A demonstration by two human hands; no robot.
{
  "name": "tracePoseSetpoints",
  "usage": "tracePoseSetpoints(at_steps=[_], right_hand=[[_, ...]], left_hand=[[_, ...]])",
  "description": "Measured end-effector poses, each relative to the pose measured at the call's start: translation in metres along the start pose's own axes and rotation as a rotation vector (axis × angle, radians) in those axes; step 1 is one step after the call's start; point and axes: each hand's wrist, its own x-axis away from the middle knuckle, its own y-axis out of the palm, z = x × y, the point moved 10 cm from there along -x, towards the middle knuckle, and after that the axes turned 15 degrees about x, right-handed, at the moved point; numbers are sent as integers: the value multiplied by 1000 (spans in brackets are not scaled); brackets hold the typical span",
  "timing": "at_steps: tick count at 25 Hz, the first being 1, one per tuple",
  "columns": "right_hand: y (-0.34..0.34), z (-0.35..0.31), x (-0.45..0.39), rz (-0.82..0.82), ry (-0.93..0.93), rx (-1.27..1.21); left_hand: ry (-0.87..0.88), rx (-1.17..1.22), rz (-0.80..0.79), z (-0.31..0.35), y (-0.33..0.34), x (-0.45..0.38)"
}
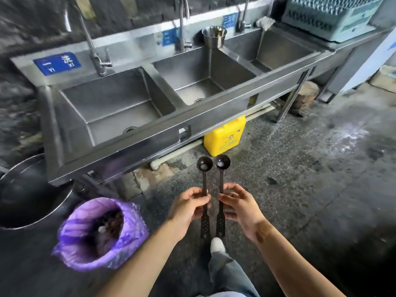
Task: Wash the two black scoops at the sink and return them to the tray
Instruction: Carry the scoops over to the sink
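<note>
I hold two long-handled black scoops side by side over the floor, bowls pointing away from me. My left hand (189,205) grips the handle of the left scoop (204,166). My right hand (240,203) grips the handle of the right scoop (222,162). Each bowl has a white lump in it. The steel three-basin sink (162,133) stands ahead and to the left, its basins empty and no water running. No tray is in view.
A bin lined with a purple bag (100,232) of waste sits at my lower left, beside a large steel pot (30,194). A yellow jug (225,136) stands under the sink. A steel cup (214,36) and a green crate (330,16) rest on the sink top. The floor is wet.
</note>
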Motion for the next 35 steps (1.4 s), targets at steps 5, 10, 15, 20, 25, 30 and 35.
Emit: tracePoseSetpoints(at_steps=[5, 10, 15, 20, 25, 30, 35], right_hand=[[-1, -53, -70, -155, -49, 73], [8, -82, -115, -265, -50, 127], [35, -98, -143, -365, -54, 172], [76, -111, -165, -448, -59, 203], [116, -132, -195, -465, -76, 249], [168, -157, -234, -457, -65, 313], [217, -174, -263, -426, -40, 380]], left_hand=[[65, 88, 149, 41, 1, -41], [116, 133, 260, 63, 1, -62], [177, 195, 362, 81, -25, -77], [208, 282, 404, 100, -58, -90], [214, 408, 404, 126, -92, -108], [230, 438, 397, 167, -139, -132], [216, 418, 388, 199, -184, -153]])
